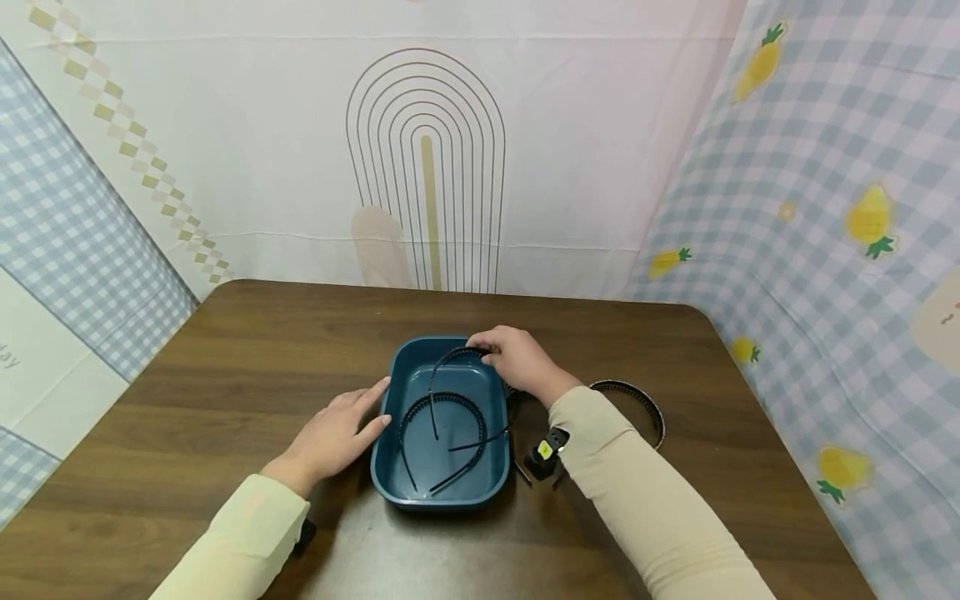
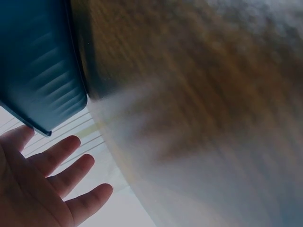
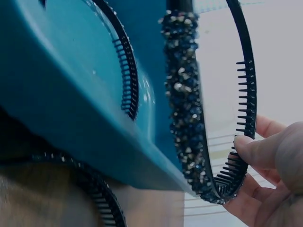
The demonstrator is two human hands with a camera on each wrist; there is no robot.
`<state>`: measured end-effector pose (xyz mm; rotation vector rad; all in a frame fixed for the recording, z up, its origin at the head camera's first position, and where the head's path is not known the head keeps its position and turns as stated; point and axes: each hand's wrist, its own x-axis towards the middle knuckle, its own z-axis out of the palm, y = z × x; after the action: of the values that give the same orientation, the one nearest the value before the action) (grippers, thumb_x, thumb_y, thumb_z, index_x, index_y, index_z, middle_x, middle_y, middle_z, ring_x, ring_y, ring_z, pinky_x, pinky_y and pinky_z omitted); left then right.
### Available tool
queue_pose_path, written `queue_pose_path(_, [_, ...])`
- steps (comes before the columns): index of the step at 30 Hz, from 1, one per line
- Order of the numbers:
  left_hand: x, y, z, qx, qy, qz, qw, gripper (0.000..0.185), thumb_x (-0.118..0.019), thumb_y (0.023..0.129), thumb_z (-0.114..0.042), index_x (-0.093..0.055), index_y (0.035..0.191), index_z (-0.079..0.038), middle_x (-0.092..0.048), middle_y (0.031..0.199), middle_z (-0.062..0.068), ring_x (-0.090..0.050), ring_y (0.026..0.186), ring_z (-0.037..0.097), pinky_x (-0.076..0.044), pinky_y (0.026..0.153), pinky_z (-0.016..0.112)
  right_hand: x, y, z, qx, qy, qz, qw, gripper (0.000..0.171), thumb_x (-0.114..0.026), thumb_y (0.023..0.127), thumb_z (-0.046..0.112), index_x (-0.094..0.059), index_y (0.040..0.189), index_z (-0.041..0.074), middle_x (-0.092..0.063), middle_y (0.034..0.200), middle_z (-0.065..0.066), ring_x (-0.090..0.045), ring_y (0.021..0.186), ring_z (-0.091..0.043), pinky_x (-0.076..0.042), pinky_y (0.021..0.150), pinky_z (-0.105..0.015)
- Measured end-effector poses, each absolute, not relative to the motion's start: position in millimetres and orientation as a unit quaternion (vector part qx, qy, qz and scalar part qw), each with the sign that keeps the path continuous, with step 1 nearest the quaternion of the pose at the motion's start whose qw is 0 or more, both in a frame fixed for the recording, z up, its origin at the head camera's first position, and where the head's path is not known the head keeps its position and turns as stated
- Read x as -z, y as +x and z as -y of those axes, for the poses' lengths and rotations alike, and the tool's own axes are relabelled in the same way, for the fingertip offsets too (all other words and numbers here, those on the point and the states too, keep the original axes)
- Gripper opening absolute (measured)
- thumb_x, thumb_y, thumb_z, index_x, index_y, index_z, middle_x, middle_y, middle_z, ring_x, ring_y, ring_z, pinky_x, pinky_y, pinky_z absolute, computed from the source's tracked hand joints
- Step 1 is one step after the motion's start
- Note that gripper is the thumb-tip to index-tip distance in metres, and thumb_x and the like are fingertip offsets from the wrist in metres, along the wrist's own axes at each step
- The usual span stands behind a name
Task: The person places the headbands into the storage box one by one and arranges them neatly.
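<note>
A dark teal plastic tray (image 1: 390, 467) sits at the middle of the brown table. My right hand (image 1: 517, 360) pinches the arch of a black beaded headband (image 1: 448, 360) (image 3: 185, 118) at the tray's far right corner, its legs hanging into the tray. A second black toothed headband (image 1: 442, 402) (image 3: 127, 71) lies inside the tray. My left hand (image 1: 337, 429) (image 2: 45, 182) rests with straight fingers against the tray's left wall (image 2: 40, 66). A third black headband (image 1: 637, 396) (image 3: 94, 189) lies on the table to the right of the tray.
The brown wooden table (image 1: 262, 350) is bordered by cloth walls at the back and on both sides. A wrist-worn camera (image 1: 546, 454) sits on my right forearm, close to the tray's right wall.
</note>
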<state>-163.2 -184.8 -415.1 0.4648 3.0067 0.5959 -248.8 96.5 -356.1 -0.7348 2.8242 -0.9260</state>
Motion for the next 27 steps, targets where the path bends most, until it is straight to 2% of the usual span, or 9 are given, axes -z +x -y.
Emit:
queue_pose_path(7, [415.3, -162.5, 185.4, -0.195, 0.156, -0.968, 0.013, 0.061, -0.047, 0.100, -0.041, -0.031, 0.153, -0.013, -0.046, 0.143, 0.022, -0.042, 0.131, 0.042, -0.036, 0.104, 0.060, 359.5, -247.5, -80.0, 0.301, -0.231, -0.923, 0.065, 0.029, -0.060, 0.092, -0.002, -0.070, 0.115, 0.014, -0.063, 0.114, -0.008, -0.057, 0.106, -0.022, -0.050, 0.089, -0.037])
queue_pose_path(14, [415.6, -163.0, 186.3, -0.198, 0.153, -0.968, 0.015, 0.062, -0.047, 0.100, -0.041, -0.031, 0.152, -0.013, -0.046, 0.144, 0.021, -0.042, 0.131, 0.042, -0.036, 0.104, 0.059, 365.5, -247.8, -68.7, 0.302, -0.237, -0.920, 0.084, 0.029, -0.060, 0.092, -0.003, -0.071, 0.113, 0.013, -0.064, 0.111, -0.007, -0.056, 0.105, -0.022, -0.050, 0.089, -0.037])
queue_pose_path(27, [416.9, -164.8, 187.4, -0.201, 0.164, -0.966, 0.012, 0.062, -0.047, 0.100, -0.041, -0.031, 0.153, -0.014, -0.046, 0.143, 0.021, -0.042, 0.131, 0.041, -0.036, 0.104, 0.059, 371.5, -252.9, -52.4, 0.285, -0.238, -0.919, 0.131, 0.031, -0.059, 0.091, -0.005, -0.070, 0.116, 0.010, -0.065, 0.118, -0.008, -0.057, 0.113, -0.023, -0.047, 0.098, -0.040])
